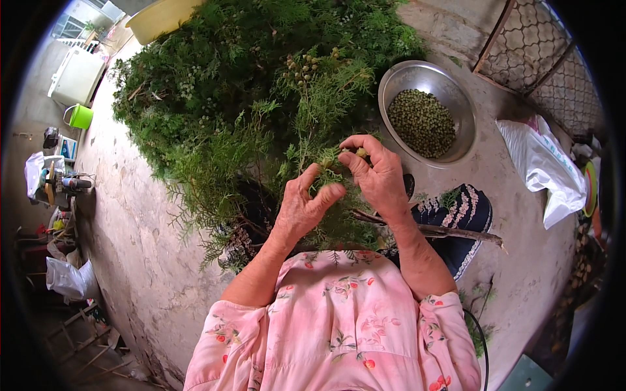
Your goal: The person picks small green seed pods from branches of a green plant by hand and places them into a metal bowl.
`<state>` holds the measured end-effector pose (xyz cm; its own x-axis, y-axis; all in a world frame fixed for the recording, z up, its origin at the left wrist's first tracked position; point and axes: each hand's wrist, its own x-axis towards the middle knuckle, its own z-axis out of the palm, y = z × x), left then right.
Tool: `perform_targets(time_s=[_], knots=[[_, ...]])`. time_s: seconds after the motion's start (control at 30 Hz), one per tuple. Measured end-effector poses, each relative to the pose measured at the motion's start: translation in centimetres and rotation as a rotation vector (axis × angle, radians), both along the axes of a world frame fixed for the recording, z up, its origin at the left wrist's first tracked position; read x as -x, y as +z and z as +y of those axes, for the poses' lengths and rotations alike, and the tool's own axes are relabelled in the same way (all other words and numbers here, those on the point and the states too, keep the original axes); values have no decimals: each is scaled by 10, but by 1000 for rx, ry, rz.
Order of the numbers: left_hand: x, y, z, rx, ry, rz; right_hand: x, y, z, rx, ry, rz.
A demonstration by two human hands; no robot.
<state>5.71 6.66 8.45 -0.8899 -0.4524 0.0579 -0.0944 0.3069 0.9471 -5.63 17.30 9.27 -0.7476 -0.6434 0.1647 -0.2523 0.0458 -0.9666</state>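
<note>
In front of my chest, my left hand holds a green arborvitae sprig between thumb and fingers. Close beside it on the right, my right hand has small yellowish-green cones at its thumb and fingertips. A cut branch runs across my lap under my right forearm. Beyond both hands spreads a big heap of arborvitae branches, with a cluster of round cones on one of them. To the right of the heap, a steel basin holds many small green cones.
A yellow tub stands behind the heap. At the right are a white woven sack and a rusty wire-mesh panel. Along the left wall are a lime-green bucket and a white sack. A black cable hangs by my right side.
</note>
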Motion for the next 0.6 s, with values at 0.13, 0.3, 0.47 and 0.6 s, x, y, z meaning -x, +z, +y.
perform_targets(time_s=[0.13, 0.3, 0.47, 0.6], knots=[[2, 1, 5, -163, 104, 11, -9, -6, 0, 17, -39, -29], [1, -5, 6, -620, 142, 58, -5, -19, 1, 255, 18, -762], [-2, 3, 2, -771, 180, -4, 6, -9, 3, 596, 70, -1081], [-3, -7, 1, -510, 148, -15, 1, 2, 10, 377, 142, -864]])
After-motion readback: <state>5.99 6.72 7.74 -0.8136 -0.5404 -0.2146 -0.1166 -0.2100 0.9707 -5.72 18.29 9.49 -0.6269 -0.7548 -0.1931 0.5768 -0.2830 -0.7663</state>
